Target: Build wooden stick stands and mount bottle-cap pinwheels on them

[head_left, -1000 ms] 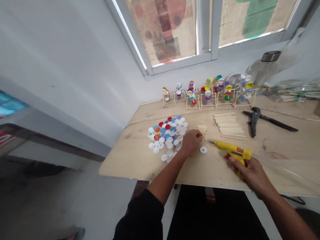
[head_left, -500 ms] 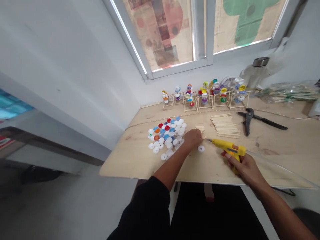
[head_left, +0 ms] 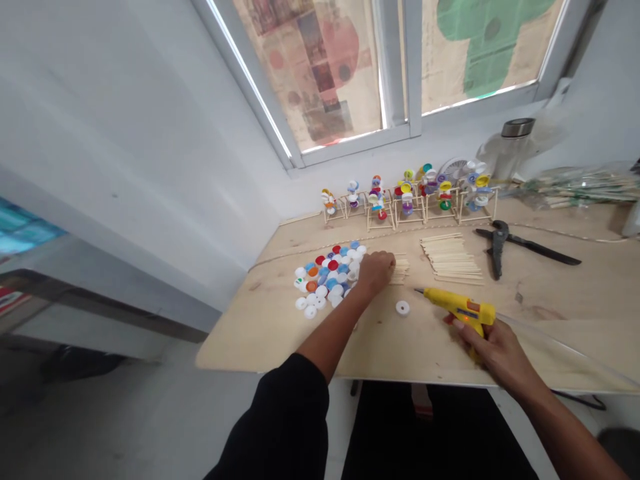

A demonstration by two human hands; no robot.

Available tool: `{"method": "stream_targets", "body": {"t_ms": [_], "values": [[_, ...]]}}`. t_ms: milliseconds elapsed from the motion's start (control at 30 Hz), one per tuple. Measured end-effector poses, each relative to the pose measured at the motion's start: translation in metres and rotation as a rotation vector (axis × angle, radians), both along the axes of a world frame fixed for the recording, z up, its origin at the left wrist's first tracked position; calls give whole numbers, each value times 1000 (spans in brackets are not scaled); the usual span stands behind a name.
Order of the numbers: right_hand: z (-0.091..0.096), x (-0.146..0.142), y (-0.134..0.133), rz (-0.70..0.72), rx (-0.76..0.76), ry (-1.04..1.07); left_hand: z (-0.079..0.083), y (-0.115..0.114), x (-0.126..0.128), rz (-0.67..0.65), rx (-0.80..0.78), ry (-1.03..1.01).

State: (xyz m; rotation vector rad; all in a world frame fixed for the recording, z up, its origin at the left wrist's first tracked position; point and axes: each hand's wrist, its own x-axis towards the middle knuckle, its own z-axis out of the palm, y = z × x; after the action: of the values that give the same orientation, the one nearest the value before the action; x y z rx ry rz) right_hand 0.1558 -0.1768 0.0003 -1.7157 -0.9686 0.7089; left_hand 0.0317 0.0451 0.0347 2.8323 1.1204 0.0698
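My left hand (head_left: 375, 272) rests knuckles-up on a wooden table (head_left: 280, 327), its fingers curled over a small bundle of short wooden sticks (head_left: 401, 269), beside a heap of coloured and white bottle caps (head_left: 327, 277). What the fingers hold is hidden. My right hand (head_left: 493, 347) grips a yellow glue gun (head_left: 457, 307), nozzle pointing left. A single white cap (head_left: 403, 307) lies between the hands, just left of the nozzle.
A pile of longer wooden sticks (head_left: 450, 257) and black pliers (head_left: 500, 243) lie further back. A row of stick-and-cap models (head_left: 407, 197) stands along the wall under the window. A jar (head_left: 510, 143) and a bag of sticks (head_left: 580, 183) sit at the back right.
My left hand has shifted back and slightly left, away from the single white cap and onto the short sticks. The glue gun stays in my right hand. The view has tilted a little.
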Motion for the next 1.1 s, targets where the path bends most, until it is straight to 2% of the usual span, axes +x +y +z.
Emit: {"method": "stream_targets", "body": {"t_ms": [233, 433, 633, 867, 1100], "values": [[-6, 1, 1, -17, -37, 59, -3, 40, 30, -7, -12, 25], [-5, 0, 0, -25, -67, 87, -8, 58, 47, -56, -97, 66], [-4, 0, 1, -28, -87, 80, -13, 61, 40, -72, -176, 41], [-5, 0, 1, -22, -75, 71, -17, 62, 24, -29, -200, -70], [-6, 0, 0, -30, -79, 36, -17, 51, 33, -121, -188, -140]]}}
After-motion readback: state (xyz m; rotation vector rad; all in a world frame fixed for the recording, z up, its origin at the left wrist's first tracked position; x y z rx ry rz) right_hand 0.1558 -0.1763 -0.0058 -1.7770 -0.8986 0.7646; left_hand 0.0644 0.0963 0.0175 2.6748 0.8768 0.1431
